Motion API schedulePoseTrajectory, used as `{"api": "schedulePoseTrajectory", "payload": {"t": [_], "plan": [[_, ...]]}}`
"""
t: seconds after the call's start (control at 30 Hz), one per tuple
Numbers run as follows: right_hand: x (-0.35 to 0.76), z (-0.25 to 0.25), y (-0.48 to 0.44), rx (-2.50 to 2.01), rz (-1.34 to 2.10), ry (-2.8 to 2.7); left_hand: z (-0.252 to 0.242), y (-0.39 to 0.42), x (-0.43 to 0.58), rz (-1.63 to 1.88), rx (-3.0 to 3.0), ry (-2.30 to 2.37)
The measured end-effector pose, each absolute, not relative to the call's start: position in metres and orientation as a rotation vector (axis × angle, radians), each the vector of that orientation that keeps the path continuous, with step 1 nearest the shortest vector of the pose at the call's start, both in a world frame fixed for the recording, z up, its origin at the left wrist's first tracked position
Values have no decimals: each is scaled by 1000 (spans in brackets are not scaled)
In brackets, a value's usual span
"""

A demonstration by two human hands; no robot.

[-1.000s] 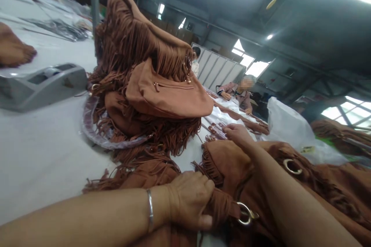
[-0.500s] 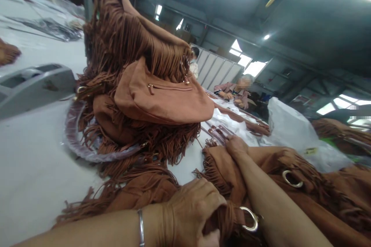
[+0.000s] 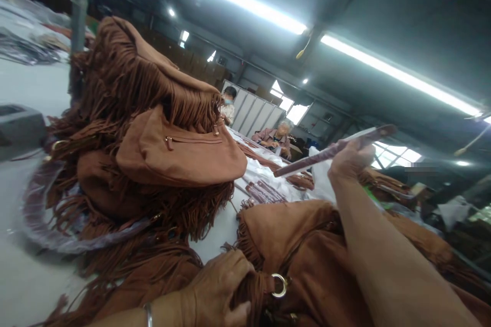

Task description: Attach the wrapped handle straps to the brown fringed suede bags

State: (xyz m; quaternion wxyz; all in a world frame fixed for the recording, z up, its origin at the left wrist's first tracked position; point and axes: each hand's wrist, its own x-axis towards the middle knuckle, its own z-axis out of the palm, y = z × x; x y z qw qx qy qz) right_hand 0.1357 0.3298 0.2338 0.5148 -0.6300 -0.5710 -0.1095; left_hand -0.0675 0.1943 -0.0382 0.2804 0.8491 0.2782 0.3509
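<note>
My left hand (image 3: 215,286), with a bracelet on its wrist, is closed around the fringe of a brown suede bag (image 3: 318,260), beside a gold ring (image 3: 279,285). Raised above that bag, my right hand (image 3: 351,159) grips a brown bag strap (image 3: 307,162) in clear plastic wrapping. The strap slants up to the right. Several similar wrapped straps (image 3: 265,192) lie on the table just beyond the bag. Left of my hands is a pile of fringed brown bags (image 3: 180,158), one showing a zipped pocket.
A wrapped curved handle (image 3: 36,209) lies at the pile's left, near a grey device (image 3: 21,130) on the white table (image 3: 23,276). A metal post (image 3: 80,10) stands behind. Two people sit or stand farther back; one person (image 3: 274,138) works at the table's far end.
My right hand has lifted a wrapped strap from the group on the table and moved up and right. My left hand keeps its hold on the bag. The view has turned right and upward.
</note>
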Motion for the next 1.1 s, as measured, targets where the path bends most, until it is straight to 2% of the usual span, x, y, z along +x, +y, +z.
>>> {"api": "schedulePoseTrajectory", "payload": {"t": [0.07, 0.13, 0.27, 0.3, 0.37, 0.47, 0.6, 0.73, 0.93, 1.1], "plan": [[118, 260, 295, -1384, -118, -1347, -39, 193, -68, 1006, 2250, 738], [103, 263, 248, -1325, 109, -1425, -35, 191, -70, 1120, 2209, 716], [93, 212, 141, -1373, 622, -1594, -8, 187, -76, 1316, 1961, 739], [95, 194, 116, -1377, 818, -1587, 2, 184, -78, 1323, 1848, 748], [100, 163, 73, -1447, 983, -1526, 25, 176, -80, 1245, 1696, 693], [106, 134, 27, -1549, 1073, -1490, 54, 154, -77, 1151, 1593, 567], [109, 122, -7, -1536, 1190, -1535, 76, 112, -68, 1045, 1670, 335], [108, 117, -28, -1481, 1365, -1503, 78, 79, -58, 969, 1671, 256], [108, 112, -47, -1447, 1296, -1614, 77, 53, -59, 736, 1322, 337], [107, 105, -58, -1366, 1367, -1592, 78, 40, -62, 740, 1154, 342]]}}
